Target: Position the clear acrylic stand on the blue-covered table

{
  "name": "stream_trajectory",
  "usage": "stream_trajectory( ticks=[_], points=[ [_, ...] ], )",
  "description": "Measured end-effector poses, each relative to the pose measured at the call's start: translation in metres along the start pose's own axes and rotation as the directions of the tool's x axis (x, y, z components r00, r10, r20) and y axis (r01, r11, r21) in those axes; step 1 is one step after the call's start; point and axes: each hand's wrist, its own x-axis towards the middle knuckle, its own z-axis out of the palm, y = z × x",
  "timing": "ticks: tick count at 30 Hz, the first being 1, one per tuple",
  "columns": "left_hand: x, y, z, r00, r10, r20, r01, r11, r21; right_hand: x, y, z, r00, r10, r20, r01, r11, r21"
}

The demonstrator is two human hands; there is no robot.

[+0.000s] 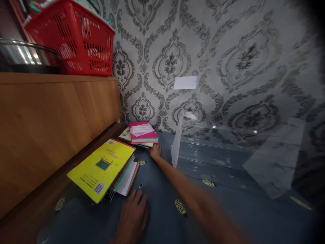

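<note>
The right hand (155, 151) reaches out to touch the edge of the small far stack of books topped by a pink book (142, 131), its grip unclear, while the left hand (133, 212) rests open and flat on the blue-grey patterned floor covering (162, 217) just beside the tilted pile under a yellow paperback book (103, 167)

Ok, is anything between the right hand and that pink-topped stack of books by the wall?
Nothing visible. The right hand already reaches the near edge of the pink-topped stack, apparently touching it. The clear acrylic stand sits just to its right, and the left hand rests flat on the blue cloth near the yellow book pile.
</note>
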Motion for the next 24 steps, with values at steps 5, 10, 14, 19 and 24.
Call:
stream_trajectory(
  ticks=[5,10,14,19,24],
  points=[
    [0.003,0.0,-0.001,0.999,-0.043,0.026,0.043,0.999,-0.018,0.01,0.008,-0.002,0.999,-0.014,0.03,0.015,1.0,-0.023],
    [0.008,0.001,-0.014,0.995,-0.049,0.086,0.054,0.997,-0.053,-0.018,0.006,-0.015,0.993,-0.097,0.073,0.101,0.994,-0.052],
    [0.012,0.007,-0.036,0.976,-0.067,0.208,0.073,0.997,-0.021,-0.068,0.006,-0.026,0.97,-0.194,0.146,0.202,0.979,-0.04],
    [0.001,0.01,-0.053,0.955,-0.041,0.294,0.044,0.999,-0.003,-0.139,0.036,-0.038,0.876,-0.443,0.191,0.459,0.887,-0.047],
    [-0.026,0.024,-0.061,0.957,-0.071,0.282,0.068,0.998,0.018,-0.203,0.073,-0.066,0.819,-0.545,0.18,0.561,0.827,-0.047]
  ],
)
